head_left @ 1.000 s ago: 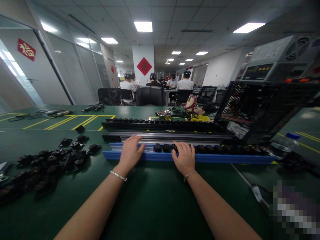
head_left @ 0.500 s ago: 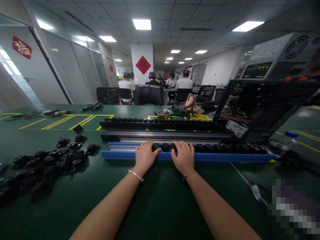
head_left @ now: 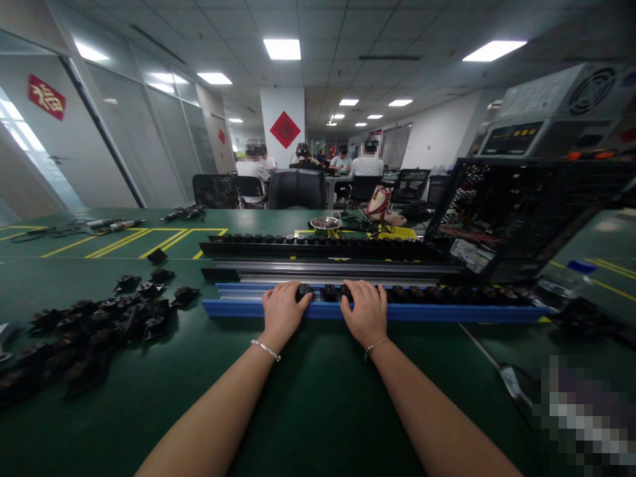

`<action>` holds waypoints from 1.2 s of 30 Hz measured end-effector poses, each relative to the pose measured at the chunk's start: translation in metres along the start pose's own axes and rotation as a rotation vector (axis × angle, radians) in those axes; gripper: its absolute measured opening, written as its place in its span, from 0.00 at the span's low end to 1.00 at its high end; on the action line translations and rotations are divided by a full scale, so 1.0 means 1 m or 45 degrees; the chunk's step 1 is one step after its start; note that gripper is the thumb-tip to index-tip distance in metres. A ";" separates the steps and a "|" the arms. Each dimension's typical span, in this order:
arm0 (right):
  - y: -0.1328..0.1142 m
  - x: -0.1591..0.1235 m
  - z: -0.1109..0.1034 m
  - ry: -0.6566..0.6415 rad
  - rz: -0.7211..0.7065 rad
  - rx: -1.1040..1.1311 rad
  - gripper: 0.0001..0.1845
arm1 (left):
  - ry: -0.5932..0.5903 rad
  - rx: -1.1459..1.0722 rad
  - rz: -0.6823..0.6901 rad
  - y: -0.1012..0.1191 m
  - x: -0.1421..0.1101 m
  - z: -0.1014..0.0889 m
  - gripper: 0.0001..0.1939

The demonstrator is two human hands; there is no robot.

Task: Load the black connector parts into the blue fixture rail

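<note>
A long blue channel rail (head_left: 432, 313) lies across the bench, with small black round parts (head_left: 433, 294) lined up in it to the right. My left hand (head_left: 283, 308) curls over the rail, closed on one black round part (head_left: 304, 291) between thumb and fingers. To its right, a single black part (head_left: 328, 292) sits in the rail between my two hands. My right hand (head_left: 365, 306) bends over the rail too, with its thumb and fingers about another black part (head_left: 346, 291), mostly hidden by the hand.
Loose black parts (head_left: 102, 321) are heaped at the left. Behind the blue rail lie black rails (head_left: 318, 248), one filled with parts. A metal bowl (head_left: 325, 224) stands farther back. At right are an open computer case (head_left: 517, 212) and a bottle (head_left: 566, 281). People sit beyond the bench.
My left hand has shifted a little to the left along the rail with its black part, widening the gap to the middle part. My right hand has stayed in place.
</note>
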State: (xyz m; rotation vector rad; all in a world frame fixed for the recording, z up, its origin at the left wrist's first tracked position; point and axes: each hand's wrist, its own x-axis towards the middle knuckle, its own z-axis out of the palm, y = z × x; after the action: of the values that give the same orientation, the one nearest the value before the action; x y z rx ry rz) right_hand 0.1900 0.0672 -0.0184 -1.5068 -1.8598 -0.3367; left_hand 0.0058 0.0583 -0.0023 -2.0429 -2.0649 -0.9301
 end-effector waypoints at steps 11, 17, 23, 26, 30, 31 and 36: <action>0.000 0.000 0.001 -0.002 0.006 0.014 0.18 | 0.011 0.011 -0.017 -0.011 0.001 -0.003 0.17; 0.001 0.000 0.002 0.006 -0.005 0.020 0.18 | 0.014 0.021 -0.015 -0.017 0.002 -0.005 0.16; 0.000 -0.001 0.001 0.008 -0.002 0.022 0.18 | -0.002 0.030 -0.019 -0.023 0.003 -0.011 0.16; 0.000 -0.001 0.001 0.008 0.002 0.025 0.18 | -0.017 0.029 -0.029 -0.025 0.003 -0.014 0.16; 0.001 0.000 0.001 0.021 -0.002 0.028 0.18 | -0.030 0.031 -0.024 -0.026 0.003 -0.015 0.16; 0.001 0.000 0.001 0.024 -0.004 0.027 0.18 | -0.032 0.034 -0.020 -0.027 0.003 -0.016 0.16; 0.001 -0.001 0.002 0.022 -0.004 0.028 0.18 | -0.034 0.054 -0.014 -0.031 0.004 -0.016 0.16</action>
State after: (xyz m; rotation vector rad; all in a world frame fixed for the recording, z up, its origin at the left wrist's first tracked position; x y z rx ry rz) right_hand 0.1900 0.0679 -0.0201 -1.4821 -1.8469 -0.3284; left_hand -0.0289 0.0570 0.0019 -2.0360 -2.0932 -0.8577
